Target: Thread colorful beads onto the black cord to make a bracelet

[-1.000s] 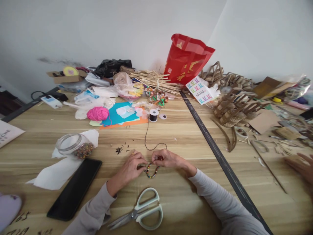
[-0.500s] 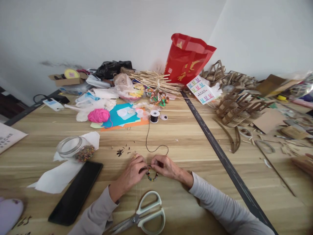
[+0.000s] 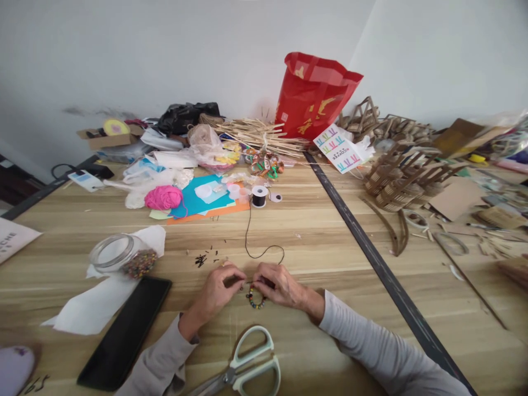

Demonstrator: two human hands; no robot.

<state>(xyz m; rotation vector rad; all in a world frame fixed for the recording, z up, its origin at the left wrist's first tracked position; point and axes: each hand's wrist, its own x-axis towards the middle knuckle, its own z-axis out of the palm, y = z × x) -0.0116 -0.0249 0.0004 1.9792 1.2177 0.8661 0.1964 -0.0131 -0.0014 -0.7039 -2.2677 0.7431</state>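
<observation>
A small beaded bracelet (image 3: 256,304) of multicoloured beads hangs in a loop just below my fingertips, near the table's front. My right hand (image 3: 278,283) pinches the dark cord at the bracelet's top. Thumb and forefinger of my left hand (image 3: 223,289) are pressed together at the cord's end, left of the beads. From the right hand, black cord (image 3: 264,254) curves away over the table to a white spool (image 3: 259,197). Scissors with pale handles (image 3: 253,360) lie close below the bracelet. Short black cord scraps (image 3: 201,260) are scattered beyond my left hand.
At left, a tipped glass jar (image 3: 119,256) of beads rests on white paper, beside a black tray (image 3: 126,333). Pink yarn (image 3: 164,197), blue sheets and a red bag (image 3: 315,99) stand behind. Small woven baskets (image 3: 398,184) crowd the right; another person's hand shows at the right edge.
My left hand has drawn away to the left from my right hand, opening a gap with cord between them. The bracelet still hangs by the right fingers. The view has shifted slightly.
</observation>
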